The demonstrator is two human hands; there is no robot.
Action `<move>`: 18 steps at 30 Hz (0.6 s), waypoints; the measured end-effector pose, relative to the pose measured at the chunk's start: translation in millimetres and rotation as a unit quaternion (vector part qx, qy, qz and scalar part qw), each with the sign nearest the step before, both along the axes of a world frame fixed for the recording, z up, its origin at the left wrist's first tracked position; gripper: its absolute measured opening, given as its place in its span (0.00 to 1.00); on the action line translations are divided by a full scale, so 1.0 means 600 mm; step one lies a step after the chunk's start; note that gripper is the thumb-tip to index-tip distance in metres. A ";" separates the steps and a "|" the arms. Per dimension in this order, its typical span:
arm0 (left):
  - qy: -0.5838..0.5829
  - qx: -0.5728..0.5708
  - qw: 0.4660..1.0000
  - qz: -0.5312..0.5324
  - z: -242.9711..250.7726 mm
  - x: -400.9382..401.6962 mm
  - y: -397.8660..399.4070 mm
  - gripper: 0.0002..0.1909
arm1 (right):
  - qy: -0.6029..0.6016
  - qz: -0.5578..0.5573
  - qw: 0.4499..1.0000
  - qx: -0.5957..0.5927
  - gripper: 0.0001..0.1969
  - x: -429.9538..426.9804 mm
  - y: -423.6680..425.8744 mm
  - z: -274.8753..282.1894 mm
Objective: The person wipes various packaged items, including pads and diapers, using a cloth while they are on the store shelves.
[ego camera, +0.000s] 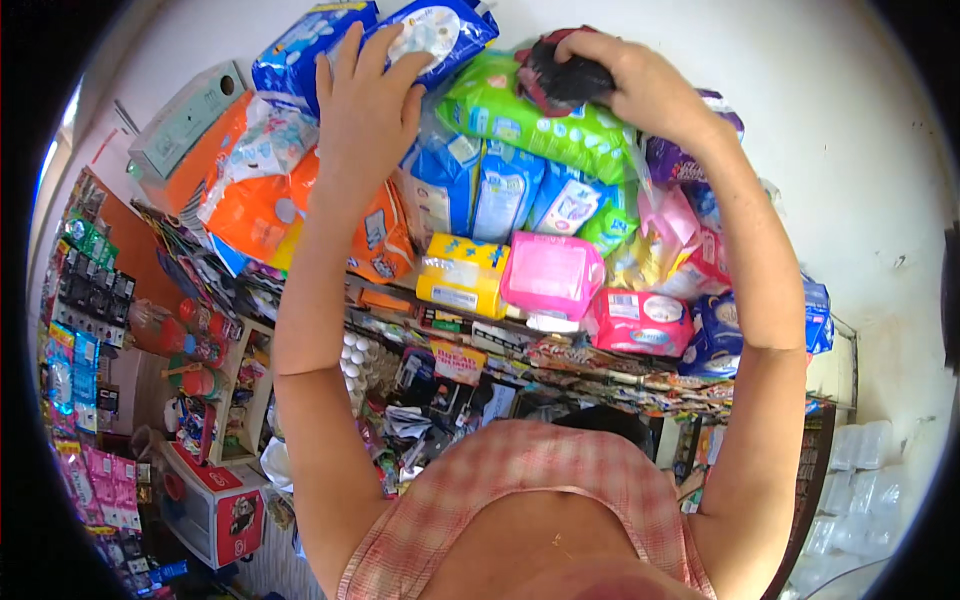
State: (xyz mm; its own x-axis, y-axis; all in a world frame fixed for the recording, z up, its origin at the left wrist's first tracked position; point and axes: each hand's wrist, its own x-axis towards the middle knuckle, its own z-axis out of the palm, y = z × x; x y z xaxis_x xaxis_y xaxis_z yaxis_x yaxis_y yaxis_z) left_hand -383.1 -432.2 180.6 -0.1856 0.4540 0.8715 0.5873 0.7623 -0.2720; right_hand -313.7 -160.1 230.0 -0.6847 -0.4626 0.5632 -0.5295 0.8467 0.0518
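Note:
My right hand (637, 86) grips a dark, reddish-edged cloth (562, 71) and presses it on a large green plastic package (525, 120) at the top of the stack. My left hand (371, 97) is spread, its fingertips against a blue-and-white plastic pack (442, 37). Another blue pack (307, 49) leans beside it. Below the green package stand several blue-and-white packs (506, 191). Lower, along the shelf front, sit a yellow pack (463, 274), a pink pack (551, 274) and a red-pink pack (641, 322). Orange packs (255, 210) lie left of my forearm, which partly hides them.
A pale green box (187, 120) stands at the shelf's left end. Purple packs (664, 157) and dark blue packs (712, 334) fill the right. Hanging sachets (75, 367) line the left. Below are egg trays (360, 364) and a red-and-white freezer (214, 502). A white wall (825, 150) backs the shelf.

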 end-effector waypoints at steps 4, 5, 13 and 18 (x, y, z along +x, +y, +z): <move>-0.007 0.002 0.999 -0.045 -0.008 0.042 0.025 0.18 | 0.051 -0.043 0.998 -0.024 0.14 0.038 0.001 0.018; -0.015 0.000 0.999 -0.052 -0.005 0.056 0.038 0.18 | 0.040 -0.067 0.994 -0.072 0.14 0.044 0.002 0.020; -0.066 -0.151 0.953 -0.256 0.005 0.074 0.131 0.29 | 0.078 -0.064 0.980 -0.169 0.19 0.047 0.023 0.025; -0.169 -0.139 0.941 -0.258 0.021 0.059 0.143 0.30 | 0.125 -0.064 0.978 -0.155 0.20 0.041 0.040 0.019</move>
State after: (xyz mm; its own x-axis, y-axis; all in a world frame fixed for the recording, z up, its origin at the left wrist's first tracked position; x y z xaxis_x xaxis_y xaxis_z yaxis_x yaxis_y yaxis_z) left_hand -347.7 -346.6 193.5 -0.1240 0.7607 0.6371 0.9483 0.2800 -0.1497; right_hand -288.8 -136.3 241.3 -0.5489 -0.1623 0.8200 -0.4211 0.9011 -0.1035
